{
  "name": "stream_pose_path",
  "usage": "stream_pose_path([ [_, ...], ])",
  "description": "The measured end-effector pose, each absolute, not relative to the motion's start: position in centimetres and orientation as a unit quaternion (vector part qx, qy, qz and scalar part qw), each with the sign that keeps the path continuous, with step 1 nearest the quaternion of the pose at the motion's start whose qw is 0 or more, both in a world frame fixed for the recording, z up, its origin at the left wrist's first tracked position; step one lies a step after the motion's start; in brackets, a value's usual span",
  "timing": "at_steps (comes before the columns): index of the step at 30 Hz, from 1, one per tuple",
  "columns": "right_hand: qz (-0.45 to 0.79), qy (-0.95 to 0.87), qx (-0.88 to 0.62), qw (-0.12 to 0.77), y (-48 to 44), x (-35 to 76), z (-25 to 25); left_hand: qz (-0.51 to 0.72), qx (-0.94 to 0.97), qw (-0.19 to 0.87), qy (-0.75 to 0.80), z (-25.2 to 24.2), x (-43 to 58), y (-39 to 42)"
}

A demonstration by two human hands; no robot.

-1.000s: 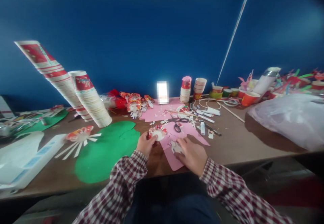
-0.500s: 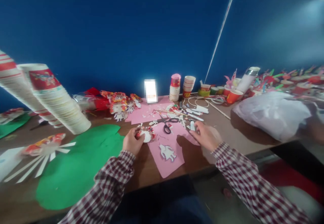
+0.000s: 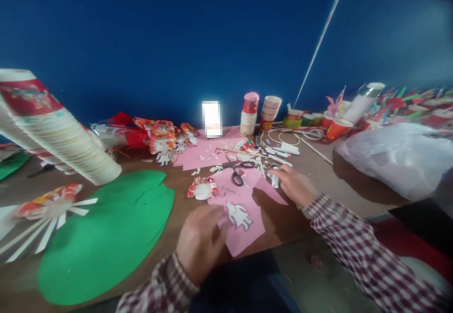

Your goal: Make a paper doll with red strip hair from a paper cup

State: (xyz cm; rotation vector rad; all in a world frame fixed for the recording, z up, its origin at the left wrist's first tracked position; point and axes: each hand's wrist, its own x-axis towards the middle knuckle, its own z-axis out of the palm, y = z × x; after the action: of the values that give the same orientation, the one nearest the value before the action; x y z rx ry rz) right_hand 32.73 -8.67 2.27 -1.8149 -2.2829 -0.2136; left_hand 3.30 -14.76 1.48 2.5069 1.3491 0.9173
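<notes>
My left hand (image 3: 203, 242) is smeared by motion over the lower left edge of the pink paper sheet (image 3: 249, 230), beside a white paper figure cutout (image 3: 239, 216); its fingers cannot be made out clearly. A round cutout with a red and orange patterned rim and white middle (image 3: 203, 190) lies on the table beyond that hand. My right hand (image 3: 293, 183) is at the right side of the pink sheet, fingers closed on a small white tube (image 3: 275, 180). Black-handled scissors (image 3: 239, 173) rest partly open at the sheet's far end.
A large green paper shape (image 3: 106, 242) and tall leaning stacks of paper cups (image 3: 71, 129) occupy the left. Behind the sheet are paper scraps, pens (image 3: 281, 152) and upright cups (image 3: 272, 110). A white plastic bag (image 3: 396, 157) lies on the right before a blue wall (image 3: 177, 34).
My left hand has let go of the round red-rimmed cutout and drawn back toward me beside the paper figure. My right hand stays at the white tube. The view has shifted slightly.
</notes>
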Motion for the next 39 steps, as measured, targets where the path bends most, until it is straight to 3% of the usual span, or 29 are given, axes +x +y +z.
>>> stream_pose_path([
  [3, -0.084, -0.801, -0.590, 0.059, -8.6, 32.6, 2.0, 0.212, 0.865, 0.092, 0.446, 1.4, 5.2, -17.4],
  [7, -0.122, -0.810, -0.572, 0.045, -8.5, 33.0, 2.8, 0.173, 0.870, 0.088, 0.454, 1.3, 5.9, -17.5],
  [12, -0.137, -0.780, -0.571, 0.217, -9.1, 31.4, 5.0, 0.178, 0.881, 0.097, 0.428, 1.0, 5.4, -16.8],
  [14, -0.045, -0.772, -0.562, 0.294, -9.6, 29.4, 5.4, 0.183, 0.883, 0.098, 0.421, 0.7, 5.4, -16.8],
  [16, 0.069, -0.773, -0.547, 0.316, -10.2, 27.1, 5.3, 0.183, 0.883, 0.102, 0.419, 0.6, 5.4, -16.8],
  [21, 0.219, -0.796, -0.470, 0.314, -10.7, 22.7, 3.5, 0.176, 0.883, 0.107, 0.422, 0.4, 5.3, -16.8],
  [39, 0.195, -0.839, -0.420, 0.285, -10.5, 21.8, 0.8, 0.187, 0.876, 0.094, 0.434, -0.3, 5.6, -16.5],
])
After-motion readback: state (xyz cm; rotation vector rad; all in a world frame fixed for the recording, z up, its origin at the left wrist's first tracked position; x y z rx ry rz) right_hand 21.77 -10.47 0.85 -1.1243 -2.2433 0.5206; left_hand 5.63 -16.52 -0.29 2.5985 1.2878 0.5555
